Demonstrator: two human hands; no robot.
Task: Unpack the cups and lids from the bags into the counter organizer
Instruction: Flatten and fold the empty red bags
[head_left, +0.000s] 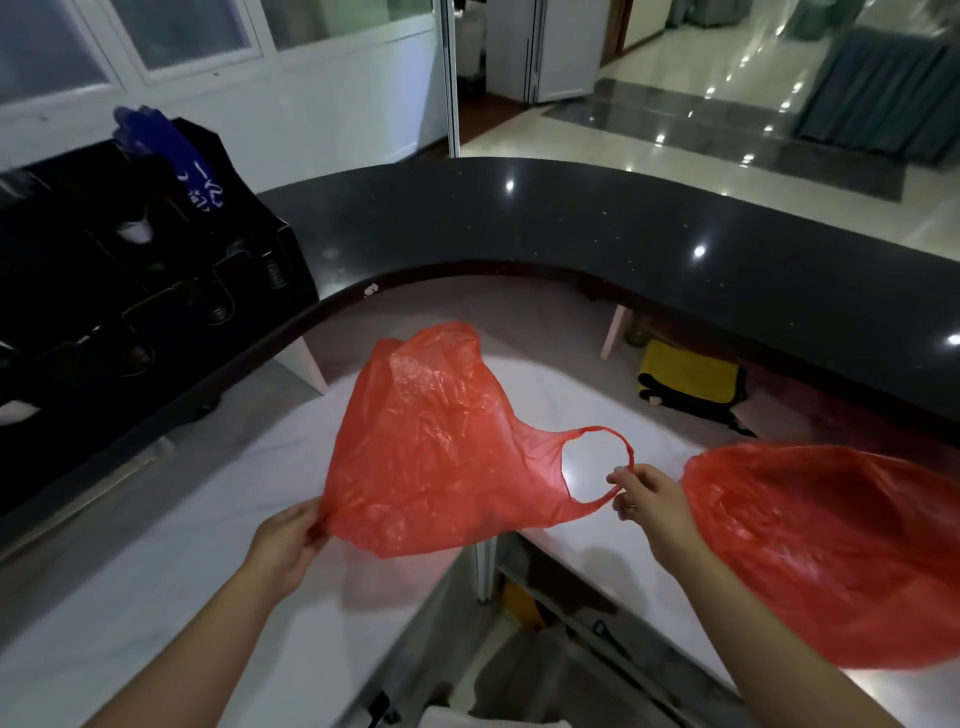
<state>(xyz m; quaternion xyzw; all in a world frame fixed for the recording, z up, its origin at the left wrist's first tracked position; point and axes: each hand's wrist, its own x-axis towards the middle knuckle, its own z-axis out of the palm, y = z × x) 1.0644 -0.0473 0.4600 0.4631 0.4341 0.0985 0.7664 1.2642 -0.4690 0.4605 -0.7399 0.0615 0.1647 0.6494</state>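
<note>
Our left hand (291, 540) pinches the limp bag (431, 447) edge, our right hand (641, 493) its handle; we should spread it and check it's empty.

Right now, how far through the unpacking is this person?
Fairly far, it seems. The black organizer on the dark counter already holds stacked cups or lids. The hands, left hand and right hand, hold a limp, apparently empty red bag. A second red bag at right looks bulkier, perhaps still unpacked.

white markings on a blue bag (200, 182) in the organizer (156, 270), too blurred to read
</note>
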